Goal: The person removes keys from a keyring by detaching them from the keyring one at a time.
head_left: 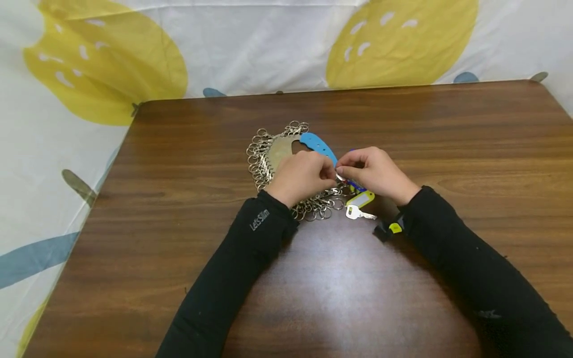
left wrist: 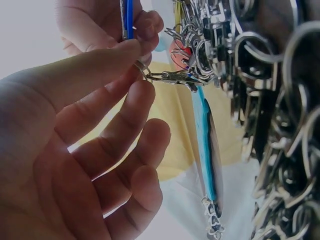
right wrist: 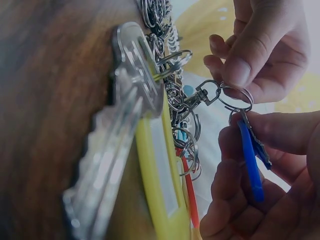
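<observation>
Brown table [head_left: 130, 253] is filling most of the head view, key holder [head_left: 278, 149] lying flat on it, plate fringed with clips and rings, blue handle [head_left: 316, 143] running along its right. Left hand [head_left: 302, 174] is reaching over the plate; right hand [head_left: 378, 174] is meeting it from the right, both narrowed to fingertip pinches. Yellow tag [head_left: 360, 199] and silver key [head_left: 354, 212] are lying below the right hand. Blue tag [right wrist: 250, 160] is sitting in the right hand's fingers. Split ring [right wrist: 251, 100] is being pinched by the left thumb and forefinger, linking to a clip [right wrist: 197, 97]; cannot tell if the tag's loop is fully on. Likely risks: springy ring could be slipping from a shallow grip; crowded neighbouring rings could be snagging the tag; a hard tug could be dragging the holder
</observation>
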`<state>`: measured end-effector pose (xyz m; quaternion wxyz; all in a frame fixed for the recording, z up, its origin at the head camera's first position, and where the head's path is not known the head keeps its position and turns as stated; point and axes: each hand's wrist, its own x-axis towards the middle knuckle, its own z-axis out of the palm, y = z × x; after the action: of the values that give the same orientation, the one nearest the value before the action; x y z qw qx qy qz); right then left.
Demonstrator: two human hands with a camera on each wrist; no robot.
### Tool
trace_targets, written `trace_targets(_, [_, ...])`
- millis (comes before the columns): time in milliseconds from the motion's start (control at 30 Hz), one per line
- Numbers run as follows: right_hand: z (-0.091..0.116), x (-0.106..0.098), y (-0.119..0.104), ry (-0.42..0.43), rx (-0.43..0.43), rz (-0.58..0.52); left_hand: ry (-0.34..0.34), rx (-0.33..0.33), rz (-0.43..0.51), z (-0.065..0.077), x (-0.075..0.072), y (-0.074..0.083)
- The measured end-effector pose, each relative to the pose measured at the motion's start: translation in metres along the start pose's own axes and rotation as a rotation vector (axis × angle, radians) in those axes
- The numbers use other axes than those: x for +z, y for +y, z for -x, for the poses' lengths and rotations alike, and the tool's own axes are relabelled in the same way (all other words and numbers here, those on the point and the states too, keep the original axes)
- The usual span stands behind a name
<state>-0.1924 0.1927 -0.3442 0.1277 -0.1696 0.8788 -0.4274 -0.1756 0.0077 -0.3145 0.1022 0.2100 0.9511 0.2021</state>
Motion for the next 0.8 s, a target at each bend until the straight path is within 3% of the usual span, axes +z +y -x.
trace_targets(300, [0.0008, 0.0011, -0.0022, -0.005, -0.01, -0.01, 0.042, -0.019, 0.011, 0.0005, 0.0029, -0.0021])
trace_targets(800, [0.0027, -0.0011, -0.0047, -0.021, -0.04, 0.025, 0.061, -0.123, 0.075, 0.0003, 0.0017, 0.0005])
